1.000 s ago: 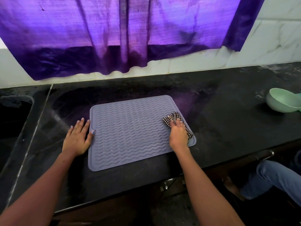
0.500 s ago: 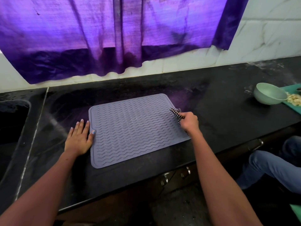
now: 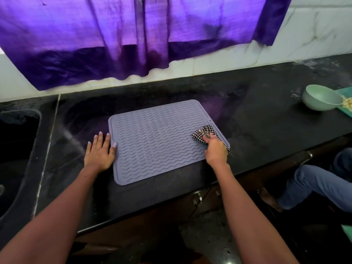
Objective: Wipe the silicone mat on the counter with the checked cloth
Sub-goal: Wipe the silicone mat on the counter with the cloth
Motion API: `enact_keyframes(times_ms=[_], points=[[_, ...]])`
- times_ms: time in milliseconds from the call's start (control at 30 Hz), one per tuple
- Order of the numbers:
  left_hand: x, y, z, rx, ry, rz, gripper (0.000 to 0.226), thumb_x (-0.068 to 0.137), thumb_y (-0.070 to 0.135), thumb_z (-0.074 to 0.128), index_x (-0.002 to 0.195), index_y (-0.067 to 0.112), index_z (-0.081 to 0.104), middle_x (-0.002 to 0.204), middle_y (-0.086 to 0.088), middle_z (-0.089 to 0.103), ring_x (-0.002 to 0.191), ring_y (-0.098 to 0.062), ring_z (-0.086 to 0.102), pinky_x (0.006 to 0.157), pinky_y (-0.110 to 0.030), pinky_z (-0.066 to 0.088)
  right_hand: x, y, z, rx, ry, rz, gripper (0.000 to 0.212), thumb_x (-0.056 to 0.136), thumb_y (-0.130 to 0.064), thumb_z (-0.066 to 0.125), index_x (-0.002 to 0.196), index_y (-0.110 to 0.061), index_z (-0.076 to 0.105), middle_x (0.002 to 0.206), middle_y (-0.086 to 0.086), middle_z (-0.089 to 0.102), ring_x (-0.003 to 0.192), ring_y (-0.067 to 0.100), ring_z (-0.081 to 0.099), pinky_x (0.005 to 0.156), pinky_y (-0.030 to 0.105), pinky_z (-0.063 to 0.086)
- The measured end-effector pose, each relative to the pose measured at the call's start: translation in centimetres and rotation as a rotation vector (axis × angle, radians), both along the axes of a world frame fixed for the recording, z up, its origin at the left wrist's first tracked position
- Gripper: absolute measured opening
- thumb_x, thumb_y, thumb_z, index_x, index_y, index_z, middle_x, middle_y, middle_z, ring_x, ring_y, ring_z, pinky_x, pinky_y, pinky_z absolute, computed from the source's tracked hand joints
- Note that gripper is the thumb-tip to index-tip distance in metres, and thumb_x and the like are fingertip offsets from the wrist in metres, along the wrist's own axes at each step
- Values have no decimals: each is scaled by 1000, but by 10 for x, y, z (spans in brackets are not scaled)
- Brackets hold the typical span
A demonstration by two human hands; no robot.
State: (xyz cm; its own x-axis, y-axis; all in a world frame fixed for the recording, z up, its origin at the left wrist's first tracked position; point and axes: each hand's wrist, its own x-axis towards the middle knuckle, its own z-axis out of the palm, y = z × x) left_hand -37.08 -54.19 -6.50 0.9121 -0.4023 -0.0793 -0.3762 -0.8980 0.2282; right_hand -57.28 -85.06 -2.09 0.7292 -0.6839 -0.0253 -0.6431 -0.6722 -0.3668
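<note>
My right hand [image 3: 216, 151] grips the bunched checked cloth [image 3: 204, 132] at the silicone mat's [image 3: 156, 141] right edge; my left hand [image 3: 100, 149], fingers flat, pins its left edge. Risk: mat creeping if that pressure slackens.

Your black counter [image 3: 266, 134] carries the silicone mat [image 3: 160, 141]; well right of the mat sit a green bowl [image 3: 320, 98] and green board [image 3: 347, 109].

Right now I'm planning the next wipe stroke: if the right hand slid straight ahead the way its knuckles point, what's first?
Just bare silicone mat ahead of the right hand and checked cloth; the line looks free up to its far rim.
</note>
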Motion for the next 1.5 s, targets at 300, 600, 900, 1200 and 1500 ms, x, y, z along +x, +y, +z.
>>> enact_keyframes(times_ms=[300,600,900,1200,1500], points=[[-24,-2,0,7,-8,63,56,98,44,14,148,21,4,157,-7,-4,144,-21,-6,117,-40,-5,6,-18,22,229,-133,-160,49,91,0,45,132,-23,56,134,11,56,121,31,52,101,32,40],[-25,-2,-5,-25,-92,83,54,99,42,18,148,20,14,157,-6,5,145,-20,1,117,-40,-1,4,11,-14,-49,-117,59,57,89,5,50,142,-14,41,152,8,32,141,23,28,116,31,24],[-25,-2,-7,-47,-134,94,52,99,40,23,147,19,19,156,-7,10,144,-21,5,116,-40,1,13,0,10,-164,109,120,36,93,-4,47,126,-13,57,129,12,54,117,32,53,93,37,46],[-25,-1,-7,-51,-143,108,77,81,58,3,147,21,21,156,-5,13,144,-20,8,116,-40,2,59,-48,53,355,-86,-202,39,92,-15,48,130,-12,57,132,17,55,120,34,52,99,34,42],[-26,-2,-6,-53,-138,119,80,79,60,0,147,22,20,156,-4,12,144,-18,6,116,-38,1,62,-18,2,-161,63,196,48,91,5,42,135,-13,49,144,13,40,128,33,44,101,39,41]])
